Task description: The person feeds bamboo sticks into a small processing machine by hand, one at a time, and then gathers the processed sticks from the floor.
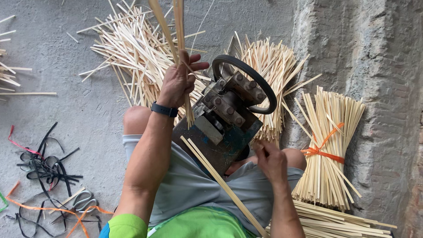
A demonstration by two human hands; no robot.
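Observation:
My left hand (pixel 177 81), with a black band on its wrist, grips a handful of thin bamboo strips (pixel 176 26) that stand up past the top of the view. It is just left of a small metal machine (pixel 227 117) with a black belt loop (pixel 246 81), which sits between my knees. My right hand (pixel 271 161) is at the machine's right side, its fingers closed on thin bamboo sticks (pixel 266 132) coming out there. A long bamboo slat (pixel 218 178) lies across my lap.
Loose bamboo strips (pixel 132 53) are piled on the concrete floor behind the machine. A bundle tied with orange ribbon (pixel 328 152) leans against the rough wall at right, more sticks (pixel 339 220) below it. Scissors (pixel 83 202) and black and orange straps (pixel 44 167) lie at lower left.

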